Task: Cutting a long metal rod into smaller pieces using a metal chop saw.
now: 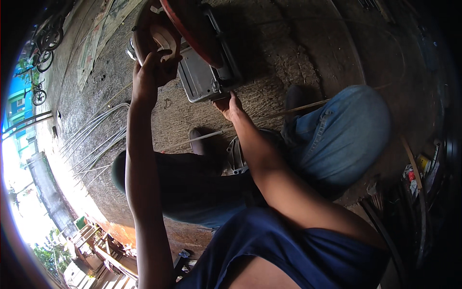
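Observation:
In front of me a cut-off saw stands on the floor, with a grey metal base (196, 72) and a reddish curved guard (144, 33). A large red disc-shaped part (190, 29) leans across its upper side. My left hand (153, 72) is closed at the lower edge of the guard, fingers curled; what lies inside the grip is partly hidden. Lower and to the right, my right hand (230, 107) holds the near edge of the base, thumb up along the side and fingers underneath.
Bent metal rods (98, 132) lie on the rough floor to the left. A long thin rod (269, 115) crosses near my feet. Below my right forearm is a dark metal part (236, 156). Scrap strips (416, 188) lie far right; bicycles (38, 94) stand far left.

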`<control>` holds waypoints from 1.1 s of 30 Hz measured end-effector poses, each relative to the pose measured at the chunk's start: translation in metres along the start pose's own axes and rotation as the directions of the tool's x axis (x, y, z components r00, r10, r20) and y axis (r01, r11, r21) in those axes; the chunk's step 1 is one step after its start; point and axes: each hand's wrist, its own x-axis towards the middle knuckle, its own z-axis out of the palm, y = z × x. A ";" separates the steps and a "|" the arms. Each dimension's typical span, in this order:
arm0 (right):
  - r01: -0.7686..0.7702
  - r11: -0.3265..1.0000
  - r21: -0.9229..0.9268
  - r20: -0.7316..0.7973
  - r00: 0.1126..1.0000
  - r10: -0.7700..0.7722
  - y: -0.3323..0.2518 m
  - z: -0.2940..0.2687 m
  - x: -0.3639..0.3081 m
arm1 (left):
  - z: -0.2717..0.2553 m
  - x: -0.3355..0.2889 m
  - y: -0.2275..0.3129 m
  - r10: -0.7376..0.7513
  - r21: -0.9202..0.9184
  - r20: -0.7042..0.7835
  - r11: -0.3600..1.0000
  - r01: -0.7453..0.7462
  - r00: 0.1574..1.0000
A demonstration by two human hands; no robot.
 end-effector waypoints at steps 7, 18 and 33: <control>-0.319 0.887 0.333 0.106 0.948 0.301 -0.008 -0.009 0.020 | 0.002 0.000 0.001 0.074 -0.034 -0.006 0.997 -0.075 0.997; 0.589 0.085 -0.804 0.104 0.280 -0.955 -0.102 0.127 -0.056 | -0.015 0.039 -0.007 -0.091 -0.310 -0.050 0.948 0.071 0.995; 0.408 -0.735 -0.542 0.834 0.154 -0.529 -0.078 0.281 -0.146 | -0.019 0.042 0.026 -0.215 -0.366 0.126 0.897 0.247 0.968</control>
